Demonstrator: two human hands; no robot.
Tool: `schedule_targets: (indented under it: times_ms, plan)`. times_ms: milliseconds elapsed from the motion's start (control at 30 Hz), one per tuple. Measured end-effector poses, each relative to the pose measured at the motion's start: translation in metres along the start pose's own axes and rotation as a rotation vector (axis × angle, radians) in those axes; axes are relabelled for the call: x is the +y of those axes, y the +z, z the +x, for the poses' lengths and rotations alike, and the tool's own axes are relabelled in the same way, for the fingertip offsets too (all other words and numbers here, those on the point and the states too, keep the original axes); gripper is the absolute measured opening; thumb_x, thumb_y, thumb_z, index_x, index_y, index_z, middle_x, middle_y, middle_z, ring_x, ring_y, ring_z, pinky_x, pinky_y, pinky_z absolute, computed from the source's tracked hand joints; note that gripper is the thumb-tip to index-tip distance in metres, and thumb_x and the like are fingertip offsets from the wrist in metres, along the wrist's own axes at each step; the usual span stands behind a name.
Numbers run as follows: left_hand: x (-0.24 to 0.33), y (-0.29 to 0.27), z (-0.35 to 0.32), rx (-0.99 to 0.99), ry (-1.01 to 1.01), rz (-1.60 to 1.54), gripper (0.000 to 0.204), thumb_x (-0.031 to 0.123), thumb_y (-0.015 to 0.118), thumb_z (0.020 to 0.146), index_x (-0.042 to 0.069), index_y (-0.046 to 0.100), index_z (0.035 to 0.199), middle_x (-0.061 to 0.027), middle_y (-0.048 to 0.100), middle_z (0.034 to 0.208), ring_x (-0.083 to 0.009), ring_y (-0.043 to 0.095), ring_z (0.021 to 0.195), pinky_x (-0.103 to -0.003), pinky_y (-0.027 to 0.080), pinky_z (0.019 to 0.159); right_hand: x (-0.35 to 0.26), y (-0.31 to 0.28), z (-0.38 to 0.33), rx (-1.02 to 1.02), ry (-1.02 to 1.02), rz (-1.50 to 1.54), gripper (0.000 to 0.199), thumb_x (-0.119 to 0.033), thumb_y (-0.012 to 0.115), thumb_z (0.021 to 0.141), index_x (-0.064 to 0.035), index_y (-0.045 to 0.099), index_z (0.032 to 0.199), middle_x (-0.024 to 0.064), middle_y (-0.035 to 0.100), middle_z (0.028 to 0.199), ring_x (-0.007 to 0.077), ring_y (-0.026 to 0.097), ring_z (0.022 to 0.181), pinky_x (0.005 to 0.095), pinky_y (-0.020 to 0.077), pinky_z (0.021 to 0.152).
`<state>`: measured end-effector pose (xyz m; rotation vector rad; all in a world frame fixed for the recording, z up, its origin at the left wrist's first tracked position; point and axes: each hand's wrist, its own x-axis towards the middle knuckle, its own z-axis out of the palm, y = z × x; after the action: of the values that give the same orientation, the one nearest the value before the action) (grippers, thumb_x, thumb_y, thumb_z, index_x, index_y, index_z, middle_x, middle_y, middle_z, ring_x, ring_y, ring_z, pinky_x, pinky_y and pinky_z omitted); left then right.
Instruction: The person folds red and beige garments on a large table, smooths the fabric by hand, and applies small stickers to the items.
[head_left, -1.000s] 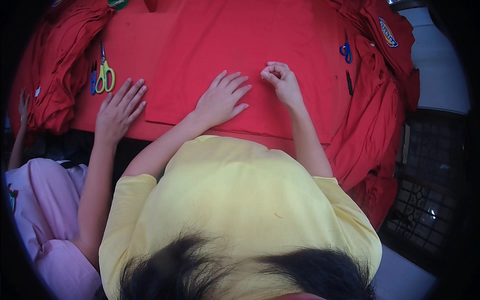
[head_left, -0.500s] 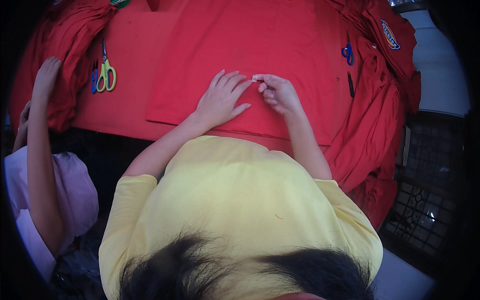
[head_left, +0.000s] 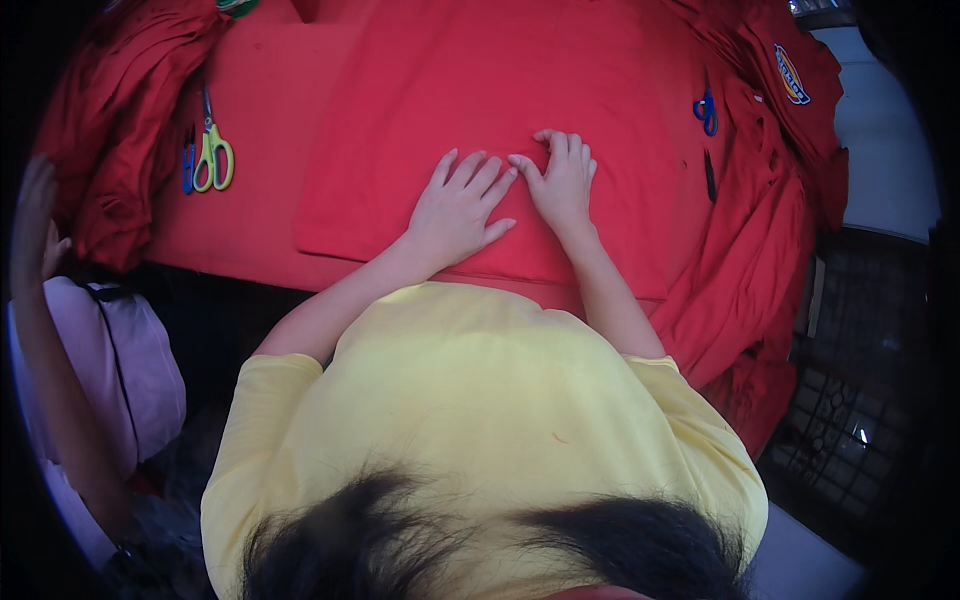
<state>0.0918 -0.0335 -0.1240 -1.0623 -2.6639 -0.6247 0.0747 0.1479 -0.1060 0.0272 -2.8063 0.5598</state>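
A red garment (head_left: 400, 120) is spread flat on the table in front of me. My left hand (head_left: 460, 208) lies on it, open, with fingers spread and palm down. Close beside it, my right hand (head_left: 562, 185) rests on the same cloth, fingers extended and slightly bent. The right thumb tip comes near or touches the left index fingertip. I see nothing held in either hand, though the cloth under the palms and fingertips is hidden.
Yellow-handled scissors (head_left: 213, 165) and a small blue tool (head_left: 188, 168) lie at the left. Blue-handled scissors (head_left: 707, 113) and a thin black tool (head_left: 710, 175) lie right. Red garments are heaped at left (head_left: 125, 120) and right (head_left: 750, 240). A co-worker's arm (head_left: 55, 370) is at far left.
My right hand has turned from a pinch on a small white piece to fingers laid on the cloth; the piece is out of sight. The co-worker's arm has shifted left.
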Motion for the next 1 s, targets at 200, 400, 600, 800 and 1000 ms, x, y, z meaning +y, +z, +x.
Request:
schedule_targets:
  times_ms: [200, 400, 600, 800, 1000]
  plan:
    - [-0.001, -0.001, -0.001, -0.030, -0.008, -0.007, 0.067, 0.045, 0.058, 0.084, 0.009, 0.041, 0.138, -0.0146, 0.049, 0.129, -0.0293, 0.041, 0.126, -0.051, 0.024, 0.109, -0.006, 0.002, 0.040, -0.014, 0.104, 0.151, 0.038, -0.034, 0.068, 0.082, -0.0084, 0.057, 0.107, 0.0106, 0.055, 0.105, 0.0292, 0.051, 0.101, 0.0424, 0.0381, 0.086]
    - [-0.001, -0.012, 0.003, -0.075, -0.012, -0.054, 0.068, 0.046, 0.056, 0.085, 0.008, 0.040, 0.139, -0.0135, 0.049, 0.130, -0.0278, 0.040, 0.127, -0.050, 0.025, 0.109, -0.098, 0.030, 0.202, -0.147, -0.204, 0.607, 0.034, -0.028, 0.060, 0.088, -0.0030, 0.061, 0.112, 0.0178, 0.059, 0.107, 0.0340, 0.055, 0.102, 0.0387, 0.0442, 0.088]
    - [-0.007, -0.012, 0.001, -0.063, -0.001, -0.102, 0.066, 0.046, 0.057, 0.085, 0.009, 0.043, 0.137, -0.0110, 0.048, 0.131, -0.0267, 0.040, 0.127, -0.049, 0.025, 0.109, -0.183, 0.113, 0.362, -0.107, -0.066, 0.304, 0.039, -0.034, 0.059, 0.088, -0.0042, 0.065, 0.111, 0.0235, 0.061, 0.111, 0.0350, 0.053, 0.113, 0.0411, 0.0432, 0.094]
    - [-0.010, -0.011, -0.001, -0.041, -0.001, -0.153, 0.057, 0.044, 0.060, 0.082, 0.009, 0.051, 0.126, -0.0106, 0.050, 0.127, -0.0265, 0.041, 0.126, -0.050, 0.026, 0.108, -0.210, 0.110, 0.358, -0.035, 0.057, 0.272, 0.024, -0.027, 0.071, 0.078, -0.0159, 0.072, 0.099, 0.0129, 0.056, 0.120, 0.0293, 0.059, 0.107, 0.0412, 0.0494, 0.087]
    - [-0.011, -0.013, 0.000, 0.012, 0.024, -0.149, 0.054, 0.044, 0.061, 0.082, 0.007, 0.054, 0.120, -0.0107, 0.050, 0.124, -0.0274, 0.042, 0.124, -0.050, 0.025, 0.108, -0.191, 0.116, 0.352, 0.001, 0.071, 0.525, 0.018, -0.012, 0.068, 0.079, -0.0074, 0.072, 0.096, 0.0137, 0.069, 0.085, 0.0305, 0.067, 0.078, 0.0414, 0.0541, 0.072]
